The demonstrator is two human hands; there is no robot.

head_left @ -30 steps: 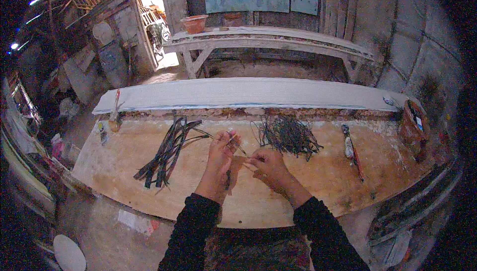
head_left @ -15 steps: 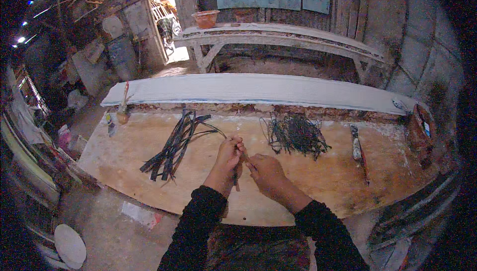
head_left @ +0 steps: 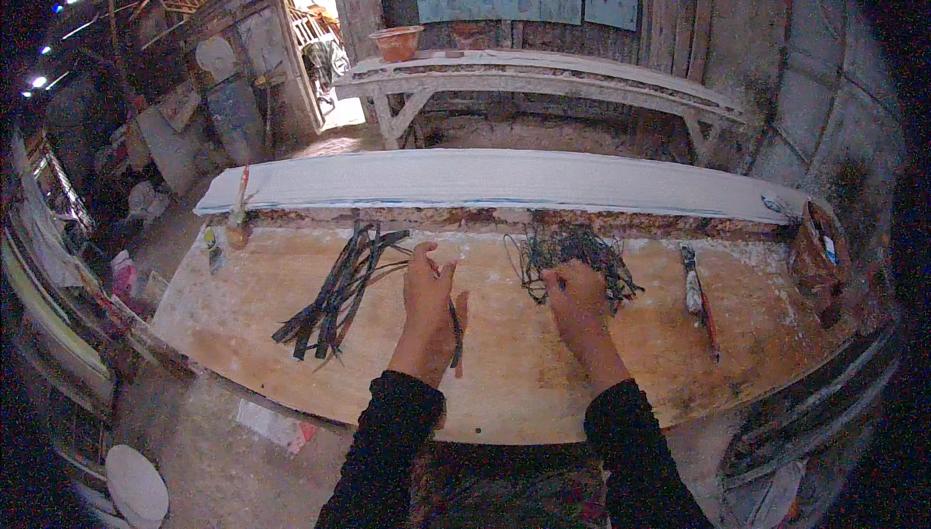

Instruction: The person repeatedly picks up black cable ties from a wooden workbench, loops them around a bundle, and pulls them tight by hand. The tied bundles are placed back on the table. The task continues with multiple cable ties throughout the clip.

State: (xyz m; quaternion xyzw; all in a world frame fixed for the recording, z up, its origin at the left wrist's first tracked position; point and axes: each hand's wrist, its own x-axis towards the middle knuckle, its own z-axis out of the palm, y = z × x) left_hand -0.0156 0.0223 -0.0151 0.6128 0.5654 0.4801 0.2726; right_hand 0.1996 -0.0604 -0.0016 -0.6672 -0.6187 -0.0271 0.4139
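My left hand [head_left: 427,287] is over the middle of a wooden board [head_left: 495,384], closed on a black strip [head_left: 456,335] whose lower end hangs beside the wrist. Left of it lies a loose bundle of flat black strips [head_left: 335,301], fanned toward me. On the right, my right hand [head_left: 582,301] is at the near edge of a tangled heap of thin black cords [head_left: 611,262]. Its fingers are curled together with something dark at the tips, too small to make out. The hand hides part of the heap.
Behind the board runs a white-covered raised ledge [head_left: 504,180]. A brush-like tool [head_left: 240,204] stands at the left corner, and a knife-like tool [head_left: 696,296] with a red part lies at right. A brown container [head_left: 819,248] is at the far right. Beyond stands a bench [head_left: 543,78] with a bowl [head_left: 396,44].
My hands were together at the middle on a strip. The right has moved away to the right and forward to the cord heap; the left stays near the middle, slightly further left.
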